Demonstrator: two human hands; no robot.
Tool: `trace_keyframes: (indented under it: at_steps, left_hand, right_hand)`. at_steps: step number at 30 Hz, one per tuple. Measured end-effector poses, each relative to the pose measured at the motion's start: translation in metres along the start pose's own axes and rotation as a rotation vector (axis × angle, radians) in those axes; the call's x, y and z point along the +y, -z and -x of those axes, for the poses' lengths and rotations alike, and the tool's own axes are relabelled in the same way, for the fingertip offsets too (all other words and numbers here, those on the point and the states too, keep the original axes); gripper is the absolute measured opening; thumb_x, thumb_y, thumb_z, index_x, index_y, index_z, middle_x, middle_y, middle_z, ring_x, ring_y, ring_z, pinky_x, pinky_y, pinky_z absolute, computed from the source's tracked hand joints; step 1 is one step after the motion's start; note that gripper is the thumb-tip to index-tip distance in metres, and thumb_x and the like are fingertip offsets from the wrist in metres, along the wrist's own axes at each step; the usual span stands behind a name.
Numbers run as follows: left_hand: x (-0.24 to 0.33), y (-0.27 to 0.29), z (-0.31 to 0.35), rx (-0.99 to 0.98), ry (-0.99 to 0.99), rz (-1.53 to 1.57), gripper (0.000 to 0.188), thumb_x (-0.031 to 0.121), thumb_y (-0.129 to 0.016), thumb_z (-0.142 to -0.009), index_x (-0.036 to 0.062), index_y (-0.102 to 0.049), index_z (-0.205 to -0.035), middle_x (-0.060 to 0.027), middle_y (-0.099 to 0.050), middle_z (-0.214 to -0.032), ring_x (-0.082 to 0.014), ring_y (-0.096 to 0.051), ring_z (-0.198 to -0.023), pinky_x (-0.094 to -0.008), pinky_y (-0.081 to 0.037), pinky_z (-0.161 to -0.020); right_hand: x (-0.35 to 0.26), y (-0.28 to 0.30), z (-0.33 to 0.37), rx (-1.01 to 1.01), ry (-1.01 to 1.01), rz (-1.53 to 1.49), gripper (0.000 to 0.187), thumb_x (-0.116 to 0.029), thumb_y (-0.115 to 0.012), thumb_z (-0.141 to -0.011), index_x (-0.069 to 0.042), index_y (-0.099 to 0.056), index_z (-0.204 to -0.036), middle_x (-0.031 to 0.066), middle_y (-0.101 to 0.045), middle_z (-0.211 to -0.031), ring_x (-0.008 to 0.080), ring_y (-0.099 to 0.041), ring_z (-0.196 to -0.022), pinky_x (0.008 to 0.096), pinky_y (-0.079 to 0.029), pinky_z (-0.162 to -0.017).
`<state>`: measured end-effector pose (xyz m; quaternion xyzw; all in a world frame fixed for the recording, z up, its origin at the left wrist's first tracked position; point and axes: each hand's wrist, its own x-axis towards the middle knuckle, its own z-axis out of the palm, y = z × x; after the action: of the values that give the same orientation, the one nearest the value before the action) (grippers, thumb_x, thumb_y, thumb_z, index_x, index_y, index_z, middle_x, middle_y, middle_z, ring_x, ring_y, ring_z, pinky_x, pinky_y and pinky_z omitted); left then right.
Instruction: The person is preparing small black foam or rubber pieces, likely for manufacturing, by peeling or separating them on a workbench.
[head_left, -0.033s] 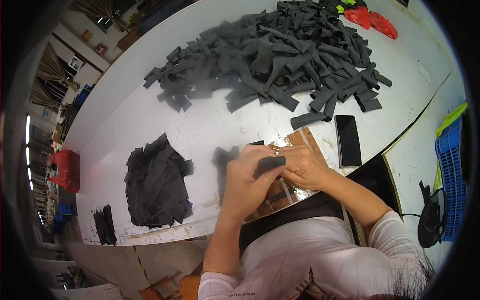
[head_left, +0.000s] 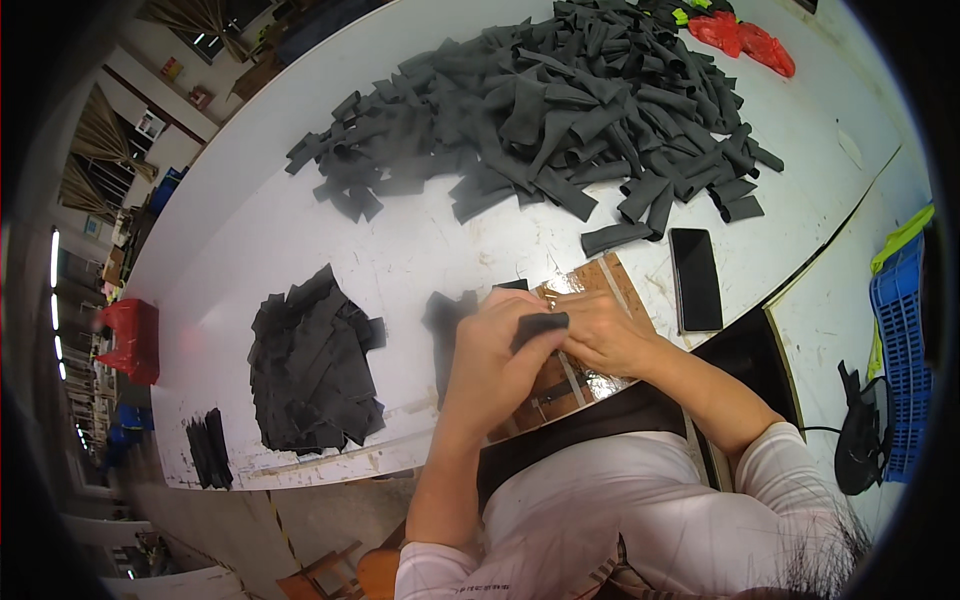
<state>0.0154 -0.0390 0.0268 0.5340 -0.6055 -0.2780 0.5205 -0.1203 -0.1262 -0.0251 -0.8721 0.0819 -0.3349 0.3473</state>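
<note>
A small dark grey fabric tube [head_left: 540,326] is held between my two hands, one end standing up above the fingers. My left hand [head_left: 500,345] is curled round it, the thumb along its near side. Against it from the other side press the bent fingers of my right hand [head_left: 605,328]. The fingertips of both hands meet at the far side and partly hide each other. Under the hands lies a brown wooden board [head_left: 560,388] with strips of tape. Just left of my left hand are a few dark fabric pieces [head_left: 440,318] on the white table.
A large heap of dark grey fabric tubes [head_left: 560,110] covers the table's far side. Flat dark pieces form a pile [head_left: 315,370] at left. A phone [head_left: 696,280] lies right of the board. A red bag [head_left: 130,340] and a blue basket [head_left: 900,350] stand at the sides.
Both hands and the fabric tube have shifted very slightly, the tube's raised end a little to the left. The grip looks the same.
</note>
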Motion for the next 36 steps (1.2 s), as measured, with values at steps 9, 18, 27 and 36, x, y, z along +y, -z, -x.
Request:
trace_keyframes:
  at_steps: [9, 18, 27, 36]
  left_hand:
    - [0.010, -0.011, 0.010, 0.314, 0.016, 0.388, 0.012, 0.006, -0.055, -0.082, -0.0025, -0.056, -0.089, -0.0130, -0.058, -0.088, -0.0168, -0.056, -0.077, -0.0274, -0.044, -0.073]
    - [-0.006, -0.003, 0.021, 0.546, 0.004, 0.757, 0.013, 0.012, -0.053, -0.083, -0.0004, -0.054, -0.087, -0.0135, -0.056, -0.086, -0.0207, -0.052, -0.080, -0.0331, -0.041, -0.079]
    - [-0.007, 0.001, 0.021, 0.519, 0.004, 0.707, 0.012, 0.010, -0.053, -0.083, -0.0024, -0.053, -0.084, -0.0130, -0.057, -0.085, -0.0185, -0.052, -0.081, -0.0299, -0.041, -0.076]
    - [-0.105, 0.049, 0.012, 0.718, 0.374, -0.334, 0.034, 0.019, -0.058, -0.076, -0.0082, -0.054, -0.096, -0.0143, -0.060, -0.081, -0.0196, -0.057, -0.074, -0.0296, -0.045, -0.071]
  right_hand:
    - [-0.006, 0.005, -0.007, -0.132, -0.153, 0.028, 0.017, -0.015, -0.055, -0.076, 0.000, -0.051, -0.071, 0.0151, -0.051, -0.062, 0.0343, -0.051, -0.060, 0.0407, -0.041, -0.057]
    - [-0.018, 0.010, -0.020, -0.257, -0.263, 0.006, 0.021, -0.020, -0.056, -0.077, -0.002, -0.054, -0.067, 0.0147, -0.052, -0.059, 0.0338, -0.053, -0.059, 0.0406, -0.040, -0.053]
    - [-0.013, 0.004, -0.013, -0.148, -0.155, 0.046, 0.021, -0.021, -0.056, -0.077, -0.003, -0.055, -0.068, 0.0159, -0.054, -0.056, 0.0329, -0.054, -0.056, 0.0398, -0.041, -0.051]
    - [0.019, 0.094, -0.134, 0.142, -0.391, 0.528, 0.060, -0.050, -0.038, -0.084, 0.003, -0.054, -0.061, 0.0134, -0.053, -0.050, 0.0224, -0.056, -0.050, 0.0346, -0.044, -0.051]
